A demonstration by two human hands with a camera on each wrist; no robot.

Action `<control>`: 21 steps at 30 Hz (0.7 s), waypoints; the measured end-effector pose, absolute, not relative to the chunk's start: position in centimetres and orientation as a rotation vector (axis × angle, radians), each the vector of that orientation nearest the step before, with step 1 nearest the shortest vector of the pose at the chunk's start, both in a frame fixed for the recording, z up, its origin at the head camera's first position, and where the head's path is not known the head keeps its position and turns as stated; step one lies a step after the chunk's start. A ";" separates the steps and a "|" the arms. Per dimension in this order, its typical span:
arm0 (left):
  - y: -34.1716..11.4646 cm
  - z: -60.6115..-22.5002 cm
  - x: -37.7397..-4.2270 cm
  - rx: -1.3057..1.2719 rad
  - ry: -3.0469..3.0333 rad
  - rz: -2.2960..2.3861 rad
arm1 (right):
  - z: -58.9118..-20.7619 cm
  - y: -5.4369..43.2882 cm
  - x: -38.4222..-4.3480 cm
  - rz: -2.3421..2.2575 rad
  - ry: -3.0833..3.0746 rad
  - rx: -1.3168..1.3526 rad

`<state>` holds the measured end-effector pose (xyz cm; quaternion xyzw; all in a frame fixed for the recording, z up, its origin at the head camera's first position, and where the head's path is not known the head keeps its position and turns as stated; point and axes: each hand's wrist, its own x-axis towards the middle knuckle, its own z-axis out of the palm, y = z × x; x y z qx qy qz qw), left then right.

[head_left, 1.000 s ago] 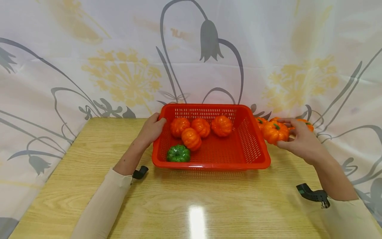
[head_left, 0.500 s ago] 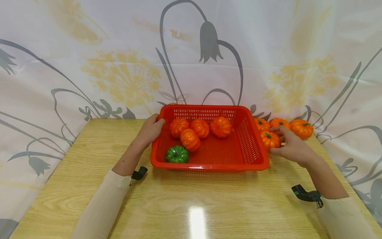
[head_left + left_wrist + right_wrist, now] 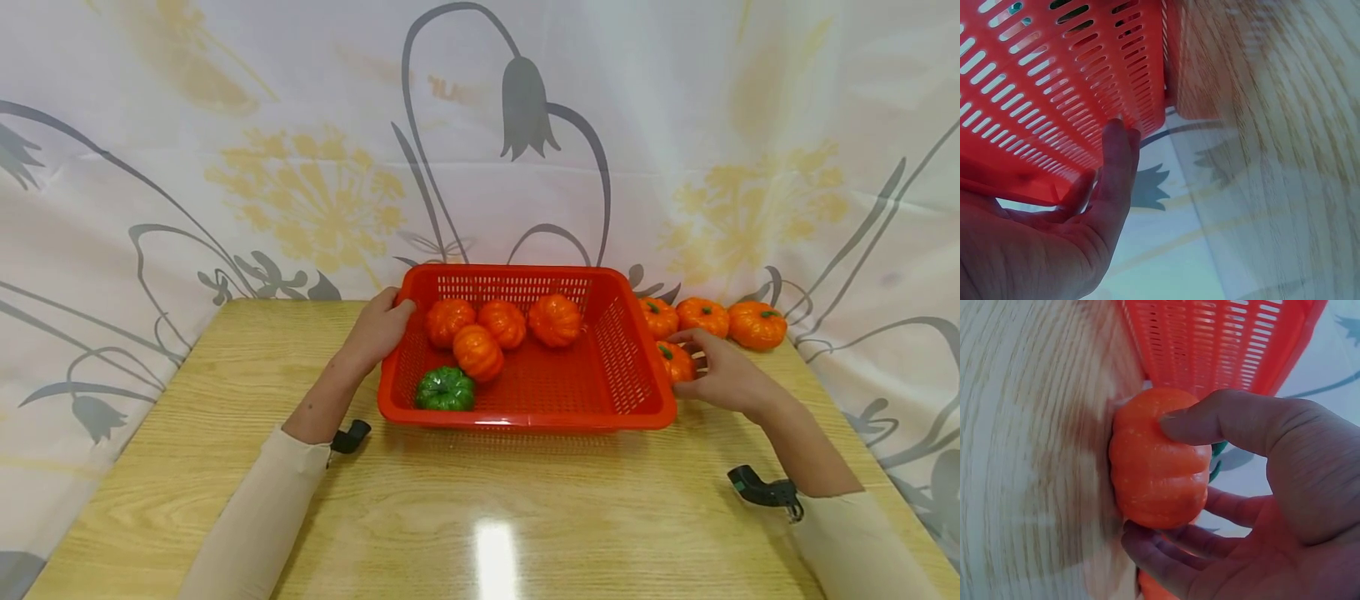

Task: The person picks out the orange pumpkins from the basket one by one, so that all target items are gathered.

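- Head view: the left hand (image 3: 378,327) grips the red basket (image 3: 525,421) at its nine o'clock rim, thumb hooked over the edge.
- The right hand (image 3: 723,373) holds a small orange pumpkin (image 3: 677,362) just outside the basket, at about three o'clock from its middle, with the thumb towards the viewer and the fingers on the far side.
- Inside the basket, a green pumpkin (image 3: 446,389) lies near eight o'clock; three clustered orange pumpkins (image 3: 478,352) sit between nine and ten, and a single orange one (image 3: 555,320) near one.
- A back row of three orange pumpkins (image 3: 702,317) stands on the wooden counter (image 3: 480,483), at about one o'clock from the held pumpkin.
- Patterned fabric (image 3: 465,150) hangs at twelve o'clock behind everything; both arms wear cream sleeves (image 3: 266,492).
- Left wrist view: the left hand reaches in from seven o'clock, its fingers against the outside of the slotted basket wall; the counter fills three o'clock.
- Right wrist view: the fingers close round the held pumpkin, thumb on one side, fingertips at its six o'clock edge near the counter. The basket wall rises at about one o'clock from it; part of another orange pumpkin shows at six.
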<state>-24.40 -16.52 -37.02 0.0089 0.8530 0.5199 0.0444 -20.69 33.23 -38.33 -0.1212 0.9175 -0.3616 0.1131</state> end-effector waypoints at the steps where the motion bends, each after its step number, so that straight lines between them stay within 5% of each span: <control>1: -16.5 -37.0 -24.3 0.024 2.606 1.587 | -38.3 33.2 -20.7 -1.052 2.693 -0.353; 21: -16.5 -37.3 -24.6 0.018 2.622 1.589 | -34.5 31.8 -19.1 -0.908 2.954 -0.355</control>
